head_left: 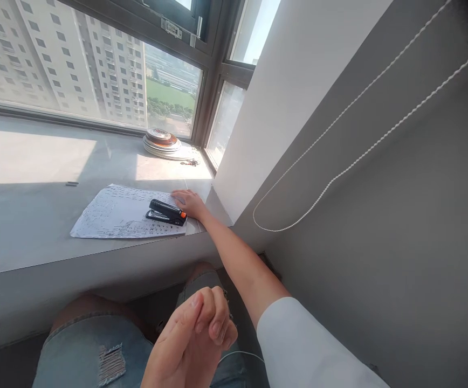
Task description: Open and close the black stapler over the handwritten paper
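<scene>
Stretched out over the window sill, my right hand (189, 203) lies with its fingers flat at the right edge of some handwritten paper (115, 210). A black stapler (166, 212) with an orange part at its rear rests on the paper, just left of that hand; its arm is raised at the front. Low in the view, near my lap, my left hand (195, 337) is raised palm up. Its fingers are curled in beside the thumb, and nothing shows in them.
Near the window corner stands a stack of round plate-like things (163, 144), with a small chain (189, 162) beside it. Thin grey strips (71, 184) lie on the sill (27, 221). A beaded blind cord (323, 188) hangs in a loop at the right wall.
</scene>
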A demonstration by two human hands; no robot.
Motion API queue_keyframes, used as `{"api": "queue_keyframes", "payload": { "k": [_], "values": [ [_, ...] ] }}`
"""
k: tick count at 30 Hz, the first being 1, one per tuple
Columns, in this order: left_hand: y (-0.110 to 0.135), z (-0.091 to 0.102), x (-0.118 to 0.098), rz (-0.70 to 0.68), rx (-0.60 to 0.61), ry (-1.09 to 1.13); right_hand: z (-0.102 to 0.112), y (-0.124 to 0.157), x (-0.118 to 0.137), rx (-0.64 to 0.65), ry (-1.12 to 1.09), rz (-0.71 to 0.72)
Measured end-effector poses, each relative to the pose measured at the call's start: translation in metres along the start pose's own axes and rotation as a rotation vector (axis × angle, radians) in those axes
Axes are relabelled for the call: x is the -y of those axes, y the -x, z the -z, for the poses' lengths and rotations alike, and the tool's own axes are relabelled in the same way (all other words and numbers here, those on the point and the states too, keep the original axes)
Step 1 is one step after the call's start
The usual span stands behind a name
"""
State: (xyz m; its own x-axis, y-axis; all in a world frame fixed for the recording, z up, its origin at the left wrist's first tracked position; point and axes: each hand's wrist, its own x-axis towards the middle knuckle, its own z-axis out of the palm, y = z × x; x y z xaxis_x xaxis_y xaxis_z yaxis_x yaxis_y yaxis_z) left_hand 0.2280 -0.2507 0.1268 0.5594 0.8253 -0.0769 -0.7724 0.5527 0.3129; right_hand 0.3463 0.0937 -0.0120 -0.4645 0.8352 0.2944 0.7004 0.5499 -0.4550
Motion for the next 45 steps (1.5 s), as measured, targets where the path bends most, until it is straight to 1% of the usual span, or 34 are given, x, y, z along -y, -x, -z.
{"api": "queue_keyframes", "payload": {
  "k": [7, 11, 14, 19, 22, 25, 32, 35, 39, 42, 45],
  "values": [
    [-0.007, 0.013, 0.006, -0.101, -0.062, -0.083, 0.001, 0.0, 0.002, 0.007, 0.023, -0.014],
    [-0.007, 0.018, 0.006, -0.12, -0.119, -0.094, 0.001, 0.0, 0.002, 0.019, 0.017, -0.025],
    [-0.005, 0.017, 0.004, -0.108, -0.161, -0.127, 0.001, 0.0, 0.001, 0.015, 0.008, -0.018],
    [-0.002, 0.009, 0.0, -0.122, -0.249, -0.229, 0.001, -0.001, 0.001, 0.011, 0.011, -0.01],
    [-0.001, 0.006, -0.002, -0.127, -0.273, -0.236, 0.001, -0.001, 0.001, 0.017, 0.009, -0.018],
    [-0.002, 0.007, -0.001, -0.132, -0.258, -0.224, 0.002, -0.001, 0.002, 0.016, 0.004, -0.012],
    [-0.007, 0.017, 0.004, -0.115, -0.233, -0.183, 0.003, 0.0, 0.003, 0.015, 0.002, -0.019],
    [-0.005, 0.015, 0.002, -0.079, -0.158, -0.09, 0.003, 0.0, 0.004, 0.014, 0.007, -0.017],
    [0.003, 0.004, -0.005, 0.042, -0.05, 0.103, 0.003, 0.0, 0.004, 0.013, 0.015, -0.014],
    [0.006, -0.002, -0.009, 0.068, -0.052, 0.148, 0.003, 0.0, 0.004, 0.022, 0.018, -0.021],
    [0.005, 0.0, -0.01, 0.065, -0.096, 0.152, 0.003, -0.001, 0.003, 0.018, 0.021, -0.022]
  ]
}}
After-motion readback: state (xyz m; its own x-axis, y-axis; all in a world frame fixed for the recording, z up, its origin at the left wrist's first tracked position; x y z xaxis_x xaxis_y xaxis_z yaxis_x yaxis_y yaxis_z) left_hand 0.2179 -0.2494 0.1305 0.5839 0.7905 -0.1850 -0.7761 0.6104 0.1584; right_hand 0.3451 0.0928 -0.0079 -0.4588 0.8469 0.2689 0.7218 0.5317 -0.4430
